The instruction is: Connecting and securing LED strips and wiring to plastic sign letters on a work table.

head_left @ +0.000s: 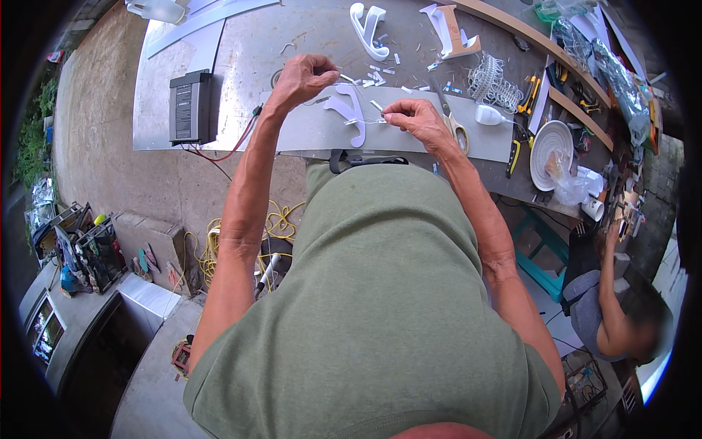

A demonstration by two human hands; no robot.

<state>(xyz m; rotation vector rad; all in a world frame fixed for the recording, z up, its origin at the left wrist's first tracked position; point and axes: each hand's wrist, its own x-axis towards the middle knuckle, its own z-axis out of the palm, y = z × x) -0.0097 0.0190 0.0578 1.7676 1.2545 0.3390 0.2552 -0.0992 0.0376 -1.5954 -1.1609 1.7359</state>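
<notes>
My left hand (303, 79) is closed in a pinch at one end of a thin wire with small white pieces on it, which look like LED modules (348, 79). My right hand (418, 118) pinches the same string near another white module (376, 106). Between the two hands, a pale lavender curved letter shape (352, 115) lies on a grey sheet (453, 139) at the table's near edge. Scissors (459, 132) lie partly under my right wrist.
At the left of the table stands a black power supply box (191, 108) with red and black leads. Farther back are white letter shapes (369, 33), scattered white pieces and a coiled module string (493, 80). A white basket (550, 155) sits right; a person (610, 314) works beyond.
</notes>
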